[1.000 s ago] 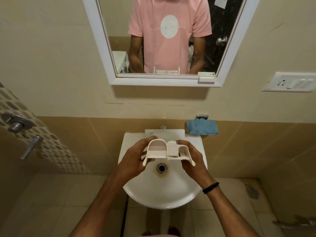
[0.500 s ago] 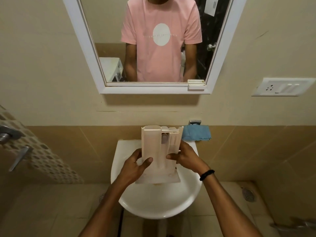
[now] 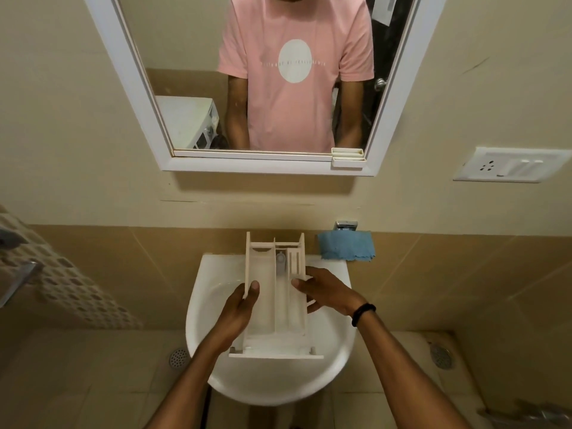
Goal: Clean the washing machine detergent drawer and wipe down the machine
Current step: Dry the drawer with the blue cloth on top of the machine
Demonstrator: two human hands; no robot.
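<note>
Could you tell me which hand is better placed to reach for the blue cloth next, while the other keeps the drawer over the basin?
The right hand, probably. The blue cloth hangs on the wall just beyond it, on the same side, while the left hand grips the detergent drawer on its far edge, over the basin.

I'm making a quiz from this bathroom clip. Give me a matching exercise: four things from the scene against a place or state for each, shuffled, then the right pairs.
Things:
1. detergent drawer
2. blue cloth
3. mirror
4. black wristband

Places or states:
A. on the wall above the basin
B. worn by the right hand
C. held over the basin by both hands
D. hanging by the basin's far right corner

Pairs: 1-C, 2-D, 3-A, 4-B
</note>
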